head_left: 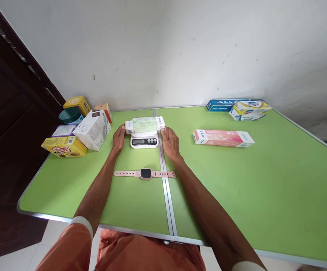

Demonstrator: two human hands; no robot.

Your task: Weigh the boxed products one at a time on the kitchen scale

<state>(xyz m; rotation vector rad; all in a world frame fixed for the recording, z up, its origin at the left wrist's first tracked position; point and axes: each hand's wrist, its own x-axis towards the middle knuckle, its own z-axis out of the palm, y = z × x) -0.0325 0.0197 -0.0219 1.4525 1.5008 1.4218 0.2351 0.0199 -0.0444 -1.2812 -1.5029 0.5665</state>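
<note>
A long green and white box point(145, 125) lies crosswise over a white digital kitchen scale point(152, 146), covering most of its platform. My left hand point(119, 138) grips the box's left end, with its fingers partly hidden behind it. At the opposite end my right hand point(170, 142) holds on, thumb at the near edge. The scale's dark display and its buttons face me; I cannot read the display. Nearer to me, a pink smartwatch point(145, 173) lies stretched out flat, its strap crossing the table's metal seam.
Right of my hands lies a pink and white box point(223, 138). Blue box point(220, 105) and yellow-white packs point(249, 109) sit at the back right. On the left, a white box point(93, 130), a yellow biscuit box point(64, 146) and a green-lidded tub point(69, 115) cluster on the green table point(265, 195).
</note>
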